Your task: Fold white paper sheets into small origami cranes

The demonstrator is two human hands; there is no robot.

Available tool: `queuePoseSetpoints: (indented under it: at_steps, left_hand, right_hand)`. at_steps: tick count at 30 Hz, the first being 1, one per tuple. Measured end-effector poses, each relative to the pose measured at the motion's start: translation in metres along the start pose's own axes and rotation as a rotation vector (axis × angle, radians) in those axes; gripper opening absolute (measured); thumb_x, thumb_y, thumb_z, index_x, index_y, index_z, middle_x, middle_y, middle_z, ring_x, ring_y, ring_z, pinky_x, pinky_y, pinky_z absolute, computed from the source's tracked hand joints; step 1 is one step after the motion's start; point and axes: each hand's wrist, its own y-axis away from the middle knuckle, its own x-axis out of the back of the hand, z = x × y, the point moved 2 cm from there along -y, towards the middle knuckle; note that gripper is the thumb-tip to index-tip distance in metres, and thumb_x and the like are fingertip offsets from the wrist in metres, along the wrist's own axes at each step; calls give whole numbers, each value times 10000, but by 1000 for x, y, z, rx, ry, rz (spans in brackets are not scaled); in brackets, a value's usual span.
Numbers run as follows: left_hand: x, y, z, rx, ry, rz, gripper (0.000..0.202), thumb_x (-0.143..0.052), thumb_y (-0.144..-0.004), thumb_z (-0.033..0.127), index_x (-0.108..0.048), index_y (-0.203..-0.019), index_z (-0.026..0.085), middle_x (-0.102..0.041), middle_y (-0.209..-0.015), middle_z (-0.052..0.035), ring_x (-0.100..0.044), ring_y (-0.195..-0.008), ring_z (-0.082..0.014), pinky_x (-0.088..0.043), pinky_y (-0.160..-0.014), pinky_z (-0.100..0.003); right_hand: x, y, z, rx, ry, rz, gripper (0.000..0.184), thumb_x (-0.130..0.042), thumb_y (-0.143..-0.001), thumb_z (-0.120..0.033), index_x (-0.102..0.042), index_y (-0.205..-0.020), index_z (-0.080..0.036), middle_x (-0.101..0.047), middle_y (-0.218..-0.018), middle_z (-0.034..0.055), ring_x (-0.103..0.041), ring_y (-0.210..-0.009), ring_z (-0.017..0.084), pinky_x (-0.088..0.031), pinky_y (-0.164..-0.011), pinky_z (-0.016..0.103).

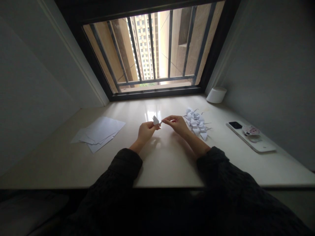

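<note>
Between my hands, just above the table, is a small folded white paper crane point(156, 120) with pointed tips. My left hand point(147, 130) pinches its body from the left. With thumb and forefinger, my right hand point(177, 124) grips a thin point of the same crane on its right side. Right beside my right hand lies a heap of finished-looking white paper cranes point(197, 122), their thin points sticking out. To the left rests a loose stack of white paper sheets point(104, 129), apart from my left hand.
A phone point(253, 139) with a cartoon-like grip on its back lies at the right. In the back right corner stands a white rounded container point(216, 95). The pale tabletop point(162, 167) ends at a front edge near me; a barred window point(157, 49) is behind it.
</note>
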Motion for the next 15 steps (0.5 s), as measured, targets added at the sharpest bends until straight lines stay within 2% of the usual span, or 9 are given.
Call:
queuePoseSetpoints:
  at_steps: [15]
  left_hand:
    - [-3,3,8,-14,-85,27,261,-667,-718,414,-736,-763,166,-731,-756,-72,-679,-725,-214,-495,-671,-297]
  right_hand:
    - [-2,5,-3,75,141,116,262,-641,-726,-453,-673,-677,-197,-684,-705,36,-608,-704,186,-458,-692,321]
